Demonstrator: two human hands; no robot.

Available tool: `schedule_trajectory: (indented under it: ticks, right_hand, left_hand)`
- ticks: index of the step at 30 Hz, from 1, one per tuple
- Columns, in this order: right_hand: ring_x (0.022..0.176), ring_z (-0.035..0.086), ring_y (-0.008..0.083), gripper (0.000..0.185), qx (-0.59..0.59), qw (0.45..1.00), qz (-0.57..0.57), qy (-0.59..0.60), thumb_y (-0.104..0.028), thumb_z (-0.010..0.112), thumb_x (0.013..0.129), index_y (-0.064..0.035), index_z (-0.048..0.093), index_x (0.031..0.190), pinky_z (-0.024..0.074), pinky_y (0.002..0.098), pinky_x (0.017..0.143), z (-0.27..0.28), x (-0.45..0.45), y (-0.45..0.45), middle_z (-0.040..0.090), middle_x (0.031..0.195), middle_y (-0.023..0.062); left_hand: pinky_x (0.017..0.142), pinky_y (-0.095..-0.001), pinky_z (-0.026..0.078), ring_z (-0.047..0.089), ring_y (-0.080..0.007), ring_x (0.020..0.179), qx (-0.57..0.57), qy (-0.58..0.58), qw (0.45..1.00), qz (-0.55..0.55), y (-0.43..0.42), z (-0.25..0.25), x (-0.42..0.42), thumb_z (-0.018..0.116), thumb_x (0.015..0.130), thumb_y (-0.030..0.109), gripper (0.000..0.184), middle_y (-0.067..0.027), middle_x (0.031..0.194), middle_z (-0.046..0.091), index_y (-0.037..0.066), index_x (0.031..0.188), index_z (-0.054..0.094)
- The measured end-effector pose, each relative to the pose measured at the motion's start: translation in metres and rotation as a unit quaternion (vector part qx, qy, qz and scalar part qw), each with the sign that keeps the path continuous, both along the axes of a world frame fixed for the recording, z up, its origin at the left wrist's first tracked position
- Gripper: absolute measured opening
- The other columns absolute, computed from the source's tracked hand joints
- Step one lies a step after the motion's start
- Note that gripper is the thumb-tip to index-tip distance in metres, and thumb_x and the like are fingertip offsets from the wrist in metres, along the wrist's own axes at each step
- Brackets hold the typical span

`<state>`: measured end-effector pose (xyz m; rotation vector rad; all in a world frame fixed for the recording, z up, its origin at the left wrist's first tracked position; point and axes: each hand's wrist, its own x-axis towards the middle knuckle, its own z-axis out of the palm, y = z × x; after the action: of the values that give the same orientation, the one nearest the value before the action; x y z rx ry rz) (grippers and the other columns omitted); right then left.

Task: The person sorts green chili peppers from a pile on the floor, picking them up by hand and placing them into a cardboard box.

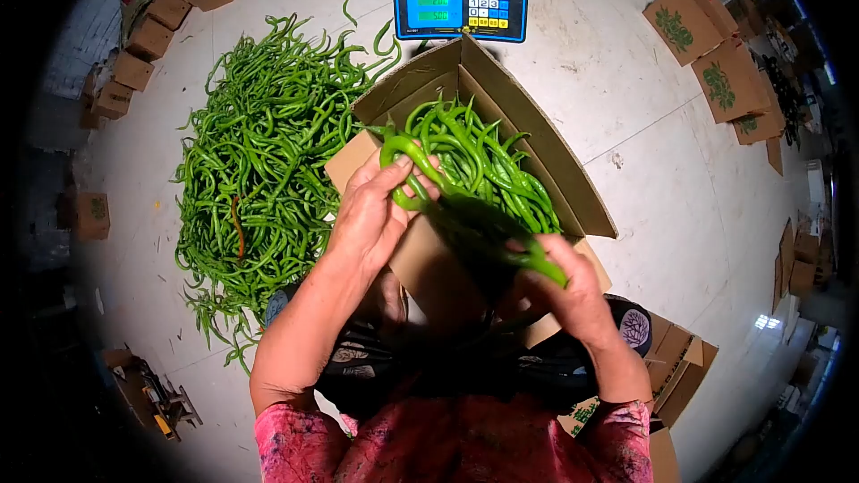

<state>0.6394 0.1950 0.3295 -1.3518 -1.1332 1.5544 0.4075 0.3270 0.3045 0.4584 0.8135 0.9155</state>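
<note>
My left hand (371,201) is closed around long, curved green chili peppers (398,150) over the near left side of an open cardboard box (546,148). Above the box's near right side, my right hand (573,291) grips more green chili peppers (544,266), partly blurred. A dark, shadowed stretch lies between both hands, where the pepper shapes cannot be made out. Inside the box lie many green chili peppers (474,156). To the left, a large loose heap of green chili peppers (259,148) spreads over the floor, with one reddish pepper (238,225) among them.
A digital scale display (461,4) with lit green readouts stands behind the box. Cardboard boxes (676,22) line the right side, and more boxes (148,36) stand at the upper left. Another open carton (676,362) sits at the lower right, beside my knee.
</note>
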Motion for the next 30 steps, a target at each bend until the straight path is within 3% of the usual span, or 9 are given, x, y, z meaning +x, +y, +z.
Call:
schedule_trajectory:
  ticks: [3,4,11,14,16,20,21,25,30]
  right_hand:
    - [0.064,0.054,0.0072,0.035,-0.039,0.984,-0.067,0.161,-0.011,0.056,0.094,0.0001,0.049,0.126,0.0442,0.0197,0.060,0.010,0.022,0.000,0.064,0.085,0.0116]
    - [0.054,0.045,0.0054,0.038,0.011,0.974,-0.105,0.201,-0.013,0.054,0.095,0.0030,0.046,0.128,0.0356,0.0176,0.051,0.008,0.021,0.002,0.060,0.075,0.0105]
    - [0.053,0.043,0.0098,0.042,0.096,0.932,-0.187,0.296,-0.018,0.050,0.096,0.0041,0.043,0.132,0.0355,0.0211,0.053,0.002,0.031,0.006,0.057,0.077,0.0101]
    - [0.053,0.043,0.0103,0.042,0.100,0.930,-0.172,0.311,-0.019,0.050,0.096,0.0047,0.043,0.131,0.0355,0.0211,0.052,0.003,0.031,0.006,0.057,0.077,0.0103]
    - [0.053,0.043,0.0105,0.042,0.101,0.933,-0.161,0.305,-0.019,0.051,0.096,0.0050,0.044,0.130,0.0354,0.0210,0.052,0.004,0.031,0.005,0.057,0.076,0.0104]
    - [0.053,0.045,0.0108,0.039,0.100,0.933,-0.135,0.317,-0.019,0.052,0.096,0.0047,0.045,0.126,0.0358,0.0212,0.051,0.003,0.032,-0.001,0.057,0.075,0.0113]
    - [0.054,0.045,0.0109,0.039,0.102,0.933,-0.122,0.323,-0.020,0.053,0.096,0.0046,0.045,0.125,0.0360,0.0212,0.051,0.002,0.031,-0.001,0.057,0.075,0.0115]
    - [0.054,0.048,0.0113,0.039,0.097,0.937,-0.048,0.332,-0.019,0.054,0.094,0.0037,0.047,0.126,0.0390,0.0229,0.052,-0.001,0.028,-0.004,0.060,0.076,0.0133]
    - [0.056,0.049,0.0112,0.041,0.060,0.953,-0.009,0.296,-0.026,0.058,0.092,0.0034,0.051,0.120,0.0379,0.0225,0.052,0.000,0.024,-0.007,0.061,0.075,0.0136]
  left_hand:
    - [0.086,-0.0358,0.054,0.063,-0.0257,0.095,0.038,0.002,0.999,0.005,0.000,0.001,0.002,0.053,0.095,0.009,0.027,-0.0177,0.107,0.061,-0.003,0.119,0.052]
    - [0.084,-0.0363,0.055,0.062,-0.0264,0.096,0.041,-0.008,0.999,0.003,0.001,0.004,0.003,0.054,0.095,0.009,0.026,-0.0177,0.107,0.061,-0.003,0.118,0.052]
    - [0.087,-0.0362,0.054,0.061,-0.0254,0.098,0.075,0.027,0.997,-0.016,0.004,0.018,0.016,0.053,0.096,0.011,0.030,-0.0183,0.110,0.060,-0.003,0.123,0.050]
    - [0.097,-0.0348,0.045,0.056,-0.0232,0.116,0.203,0.329,0.919,-0.073,0.013,-0.006,0.007,0.061,0.092,0.021,0.050,-0.0204,0.123,0.057,-0.005,0.132,0.045]
    - [0.102,-0.0353,0.041,0.054,-0.0244,0.119,0.314,0.511,0.797,-0.075,0.011,-0.008,0.002,0.062,0.089,0.025,0.058,-0.0200,0.128,0.055,-0.005,0.136,0.043]
    - [0.098,-0.0330,0.043,0.057,-0.0229,0.112,0.250,0.396,0.880,-0.083,-0.009,0.025,0.008,0.060,0.090,0.022,0.050,-0.0166,0.124,0.059,-0.002,0.133,0.048]
    - [0.093,-0.0318,0.046,0.060,-0.0196,0.105,0.254,0.412,0.864,-0.135,-0.014,0.036,0.010,0.058,0.092,0.018,0.043,-0.0125,0.118,0.062,-0.001,0.129,0.051]
    - [0.081,-0.0258,0.048,0.061,-0.0136,0.097,0.116,0.156,0.969,-0.152,-0.037,0.032,0.019,0.059,0.095,0.016,0.035,-0.0073,0.111,0.064,0.003,0.126,0.052]
    - [0.065,-0.0240,0.043,0.055,-0.0101,0.077,0.082,0.012,0.988,-0.132,-0.034,0.044,0.018,0.054,0.097,0.028,0.041,-0.0039,0.097,0.062,-0.001,0.126,0.051]
